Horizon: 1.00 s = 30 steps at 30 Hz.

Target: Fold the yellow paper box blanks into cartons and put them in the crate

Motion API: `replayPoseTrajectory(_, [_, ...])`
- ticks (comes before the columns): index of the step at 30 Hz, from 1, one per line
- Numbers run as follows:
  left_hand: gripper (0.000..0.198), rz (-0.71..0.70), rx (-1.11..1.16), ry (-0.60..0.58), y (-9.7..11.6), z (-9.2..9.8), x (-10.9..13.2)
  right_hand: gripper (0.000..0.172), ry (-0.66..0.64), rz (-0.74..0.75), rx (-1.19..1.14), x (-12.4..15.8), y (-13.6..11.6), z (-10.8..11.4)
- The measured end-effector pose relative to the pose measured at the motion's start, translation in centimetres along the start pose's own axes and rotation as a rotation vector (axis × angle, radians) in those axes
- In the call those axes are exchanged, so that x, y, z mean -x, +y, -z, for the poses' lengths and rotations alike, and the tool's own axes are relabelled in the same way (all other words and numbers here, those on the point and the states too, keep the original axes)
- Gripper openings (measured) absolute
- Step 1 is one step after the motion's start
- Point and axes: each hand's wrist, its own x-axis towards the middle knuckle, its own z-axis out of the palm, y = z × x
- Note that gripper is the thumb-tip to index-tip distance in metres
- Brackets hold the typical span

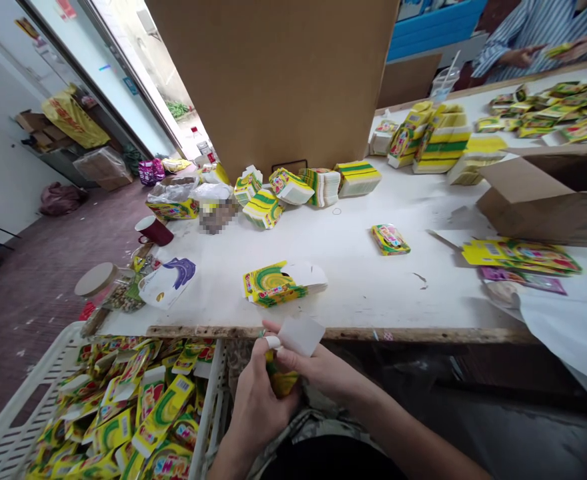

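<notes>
White counter (pixel 343 300) is noted, with a stack of cartons (pixel 273 283) lying behind its front edge. On the near side of that edge, a yellow carton (pixel 283 383) is held between both hands, neither nearer: its body is enclosed by the left hand's (pixel 261 400) curled fingers, its white flap (pixel 303 335), directed up-right, is pinched by the right hand's (pixel 323 370) (long axis hidden).

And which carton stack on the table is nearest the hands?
The front-middle stack, just beyond the left hand; the other stacks lie farther back or farther right.
</notes>
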Motion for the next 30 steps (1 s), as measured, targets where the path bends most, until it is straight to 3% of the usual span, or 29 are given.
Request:
replayPoseTrajectory(3, [0.059,0.083,0.009,-0.062,0.2,0.5,-0.7,0.071,0.003,0.180,0.347,0.4,-0.1,-0.1])
replayPoseTrajectory(7, [0.051,-0.022,-0.046,-0.009,-0.8,-0.1,-1.2,0.060,-0.045,0.284,0.772,0.6,-0.1,-0.7])
replayPoseTrajectory(11, [0.069,0.062,-0.075,0.152,-1.7,-0.3,-0.7,0.050,0.063,0.386,0.834,0.2,0.4,0.2])
replayPoseTrajectory(13, [0.063,0.098,-0.091,0.130,-1.8,0.4,-0.4,0.048,0.063,0.411,0.880,0.0,0.7,1.0])
replayPoseTrajectory(16, [0.053,0.109,-0.153,0.107,-1.6,1.7,-0.3,0.045,-0.042,0.369,1.010,-0.1,0.7,2.0])
replayPoseTrajectory(21, [0.060,0.108,-0.098,0.015,-1.2,2.9,-1.0,0.027,-0.132,0.342,1.039,-0.4,-1.5,2.7])
replayPoseTrajectory(24, [0.064,0.072,-0.154,0.042,-1.2,3.0,-1.4,0.024,-0.119,0.340,0.987,-0.7,-2.0,2.6])
replayPoseTrajectory(27, [0.061,0.070,-0.211,0.119,-1.3,2.6,-1.3,0.036,-0.014,0.353,0.912,-1.0,-1.0,1.9])
replayPoseTrajectory(30, [0.061,0.173,0.036,0.193,-1.4,2.3,-0.6,0.069,0.048,0.390,0.813,-1.1,-0.2,1.4])
